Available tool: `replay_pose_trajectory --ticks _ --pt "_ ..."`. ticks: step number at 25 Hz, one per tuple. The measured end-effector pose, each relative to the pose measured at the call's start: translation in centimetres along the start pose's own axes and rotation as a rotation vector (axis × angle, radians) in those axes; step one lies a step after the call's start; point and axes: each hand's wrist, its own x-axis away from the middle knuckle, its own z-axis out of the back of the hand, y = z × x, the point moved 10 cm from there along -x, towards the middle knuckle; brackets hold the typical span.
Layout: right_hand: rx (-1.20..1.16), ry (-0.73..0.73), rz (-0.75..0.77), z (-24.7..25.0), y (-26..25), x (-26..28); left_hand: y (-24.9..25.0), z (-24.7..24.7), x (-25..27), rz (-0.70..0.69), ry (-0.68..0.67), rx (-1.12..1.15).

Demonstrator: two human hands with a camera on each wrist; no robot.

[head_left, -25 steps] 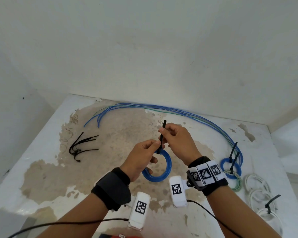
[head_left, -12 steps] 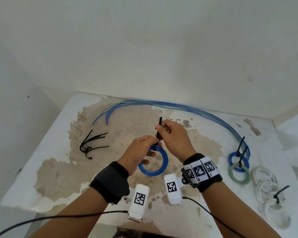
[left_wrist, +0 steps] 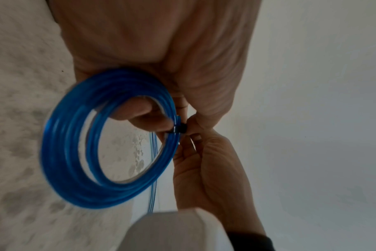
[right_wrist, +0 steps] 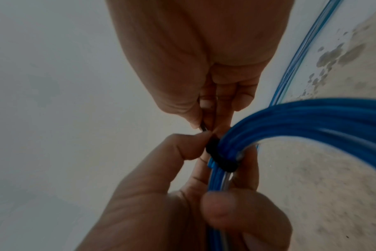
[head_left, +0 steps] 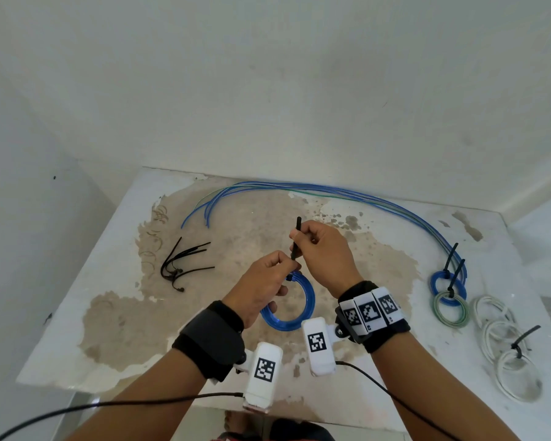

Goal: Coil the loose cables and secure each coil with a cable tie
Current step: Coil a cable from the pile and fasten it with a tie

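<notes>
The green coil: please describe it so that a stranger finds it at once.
Look at the right side of the white table. The green coil lies there, between a tied blue coil and white coils. It is the only pale green ring.

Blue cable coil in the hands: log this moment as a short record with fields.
held item: coiled blue plastic cable
left hand: grips the coil at the tie head
right hand: pinches the tail of the black plastic cable tie
tie state: looped around the coil
spare ties: black bundle on the table's left
loose cables: long blue strands along the far edge
</notes>
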Motion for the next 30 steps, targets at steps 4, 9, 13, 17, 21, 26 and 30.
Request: replay_pose_trajectory --ticks 4,9,13,17,21,26,30 --pt "-0.071 -0.016 -0.034 -0.7 -0.1 0.5 -0.3 0.5 0.2 0.009 -0.049 0.041" --pt "-0.284 -0.167 -0.246 -1.7 0.6 2.2 -0.2 1.9 -0.2 0.047 -0.098 0.265" --pt "-0.297 -0.439 -0.415 -4.6 3.2 6.9 -0.1 3.1 -0.3 0.033 -0.091 0.357" --pt "-0.404 -0.330 -0.359 -4.1 4.2 7.1 -1.6 4.2 -0.1 0.038 -0.151 0.278" --pt "-0.453 -0.303 -0.382 -3.9 4.9 7.5 -3.0 4.2 0.5 0.039 -0.225 0.221" --pt "-0.704 -0.229 -0.465 -3.2 6.7 8.6 -3.0 2.6 -0.4 0.008 -0.219 0.237" --pt "-1.111 -0.280 -0.548 -2.9 7.9 9.8 -2.3 0.8 -1.5 0.008 -0.216 0.433"
